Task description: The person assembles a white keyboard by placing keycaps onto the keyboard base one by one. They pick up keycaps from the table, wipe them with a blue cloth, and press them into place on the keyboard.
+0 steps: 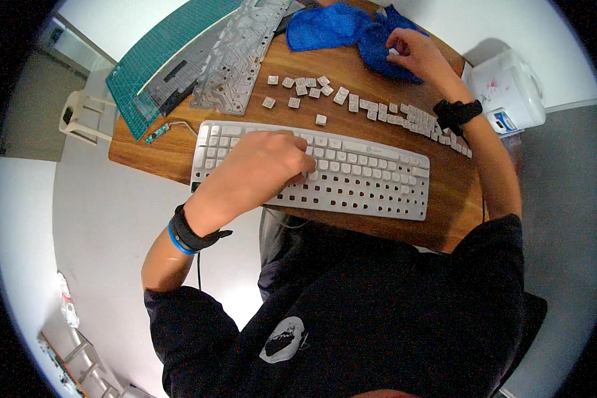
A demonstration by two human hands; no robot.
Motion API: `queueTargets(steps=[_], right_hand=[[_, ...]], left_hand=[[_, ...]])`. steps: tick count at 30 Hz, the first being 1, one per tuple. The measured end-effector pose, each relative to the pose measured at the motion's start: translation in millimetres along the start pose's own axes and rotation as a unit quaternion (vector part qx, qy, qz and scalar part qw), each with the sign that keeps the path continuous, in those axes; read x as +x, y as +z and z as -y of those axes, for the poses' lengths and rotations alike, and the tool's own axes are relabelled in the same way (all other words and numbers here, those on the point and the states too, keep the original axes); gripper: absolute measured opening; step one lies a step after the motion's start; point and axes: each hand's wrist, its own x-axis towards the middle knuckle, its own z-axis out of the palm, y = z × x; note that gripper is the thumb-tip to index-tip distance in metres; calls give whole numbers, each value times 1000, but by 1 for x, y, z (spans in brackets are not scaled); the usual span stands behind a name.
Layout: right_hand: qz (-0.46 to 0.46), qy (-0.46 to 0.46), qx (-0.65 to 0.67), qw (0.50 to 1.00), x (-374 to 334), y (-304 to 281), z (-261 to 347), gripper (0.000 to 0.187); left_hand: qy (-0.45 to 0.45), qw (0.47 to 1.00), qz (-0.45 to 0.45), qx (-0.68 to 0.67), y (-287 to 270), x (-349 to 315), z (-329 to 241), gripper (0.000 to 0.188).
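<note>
A white keyboard point(385, 174) lies at the table's front edge. Its upper rows carry keycaps; much of the lower part shows bare square holes. My left hand point(262, 159) rests over its left-middle part with the fingers curled down and together; whatever they grip is hidden. Over a crumpled blue cloth point(328, 28) at the back, my right hand point(418, 56) pinches a small white keycap point(394, 51) between thumb and fingers. Loose white keycaps point(418, 119) lie in a band behind the keyboard, with one single keycap point(321, 120) nearer to it.
At the back left, a clear sheet with printed circuit traces point(239, 60) overlaps a green cutting mat point(172, 50). A small green circuit board point(158, 133) with a wire lies near the left edge. A white lidded container point(507, 89) stands right; a pale stool point(79, 116) stands left.
</note>
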Motion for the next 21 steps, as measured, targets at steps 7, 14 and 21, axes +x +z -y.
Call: queueTargets(steps=[7, 14, 21], right_hand=[[-51, -227, -42, 972, -1, 9, -28, 14], [1, -109, 2, 994, -18, -6, -4, 15], [-8, -89, -37, 995, -18, -4, -15, 17]], left_hand=[[21, 999, 9, 45, -5, 1, 0, 15], [17, 1000, -13, 23, -1, -1, 1, 17], [9, 1000, -26, 11, 1, -4, 0, 19]])
